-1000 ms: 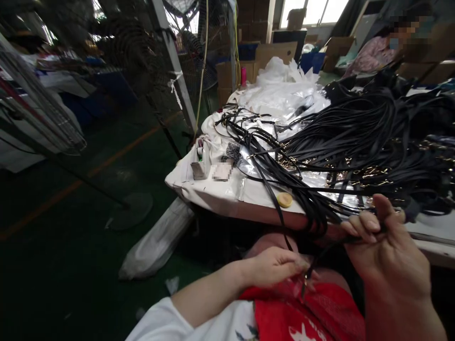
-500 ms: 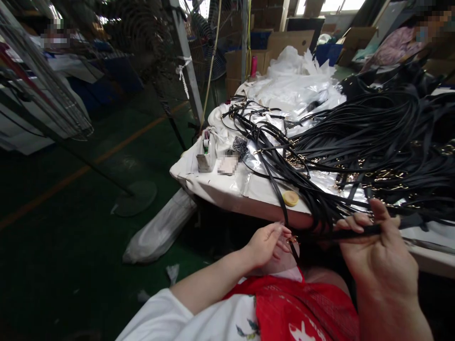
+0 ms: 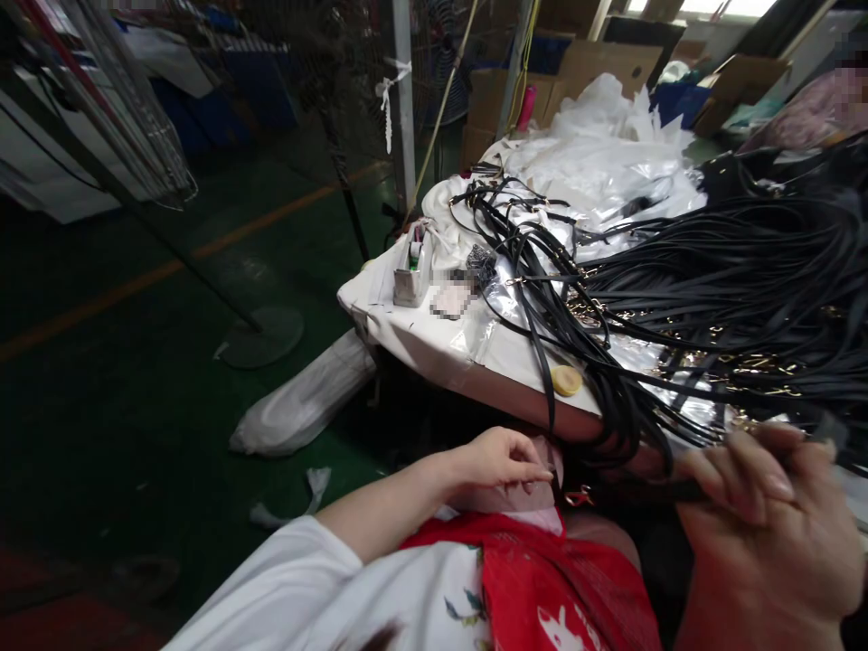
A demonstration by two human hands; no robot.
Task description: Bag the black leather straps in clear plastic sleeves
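My right hand (image 3: 766,533) is raised at the lower right with its fingers curled round a bundle of thin black straps (image 3: 637,425) that hang off the table's front edge. My left hand (image 3: 502,457) sits below that edge over my lap, fingers pinched at a strap end where a small gold clasp (image 3: 579,496) dangles. A large heap of black straps with gold hardware (image 3: 732,289) covers the right side of the white-covered table (image 3: 420,339).
A tape dispenser (image 3: 412,271) and a small yellow disc (image 3: 565,380) lie on the table near its front. Clear plastic bags (image 3: 597,154) pile at the back. A white sack (image 3: 305,398) lies on the green floor by a fan base (image 3: 261,334). Another person (image 3: 814,99) sits far right.
The view has swung left and down. My left hand moved up from my lap to the table edge, then held near the strap end. My right hand dropped lower right, still gripping the straps.
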